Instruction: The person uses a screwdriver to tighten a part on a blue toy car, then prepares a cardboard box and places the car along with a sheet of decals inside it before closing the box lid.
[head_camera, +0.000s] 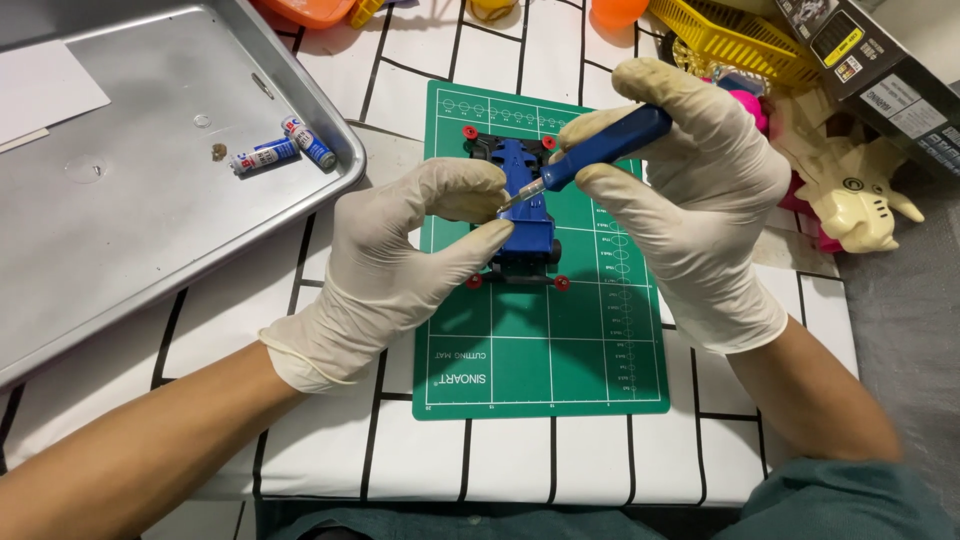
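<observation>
A small blue toy car (527, 225) with red wheel hubs sits on a green cutting mat (545, 350). My left hand (395, 265), in a white glove, grips the car's side with thumb and fingers. Gloved too, my right hand (690, 190) holds a blue-handled screwdriver (600, 148). Its metal tip points down-left onto the car's top, close to my left thumb.
A metal tray (130, 210) at the left holds two batteries (285, 147) and a small screw. A yellow basket (735, 35), a cream toy animal (855, 190), a pink toy and a dark box lie at the right. Orange items sit along the far edge.
</observation>
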